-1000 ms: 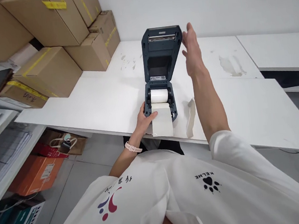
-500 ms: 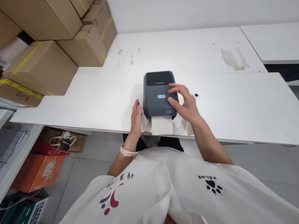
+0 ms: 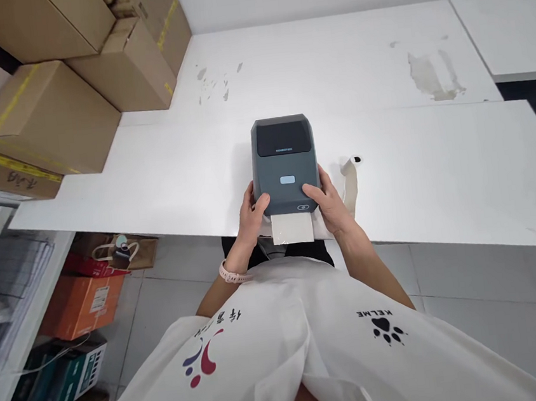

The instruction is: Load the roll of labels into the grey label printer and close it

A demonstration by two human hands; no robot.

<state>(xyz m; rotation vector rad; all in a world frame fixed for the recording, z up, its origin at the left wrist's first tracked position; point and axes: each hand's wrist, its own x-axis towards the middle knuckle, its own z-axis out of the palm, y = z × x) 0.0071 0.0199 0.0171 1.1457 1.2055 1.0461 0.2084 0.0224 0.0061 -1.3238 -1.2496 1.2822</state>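
A dark grey label printer point(image 3: 285, 163) is at the front of the white table point(image 3: 414, 179), with a blank white label point(image 3: 293, 228) sticking out of its near end. My left hand point(image 3: 251, 215) grips its left side, thumb on the top near the front corner. On the opposite side my right hand point(image 3: 330, 203) holds it the same way, fingers along the side and thumb on top. Just right of that hand lies a small roll of white paper point(image 3: 349, 166), its strip point(image 3: 351, 195) trailing toward the table's front edge.
Cardboard boxes point(image 3: 43, 119) are stacked at the table's back left. On the floor to the left stand an orange box point(image 3: 84, 302) and a green box point(image 3: 70, 374). A white shelf point(image 3: 53, 248) is beside them. Grey stains point(image 3: 432, 78) mark the table at the back right.
Both hands have closed on the printer's sides; my right hand has moved off its top. The printer looks larger and closer to the camera. The paper roll has come into view from behind my right hand.
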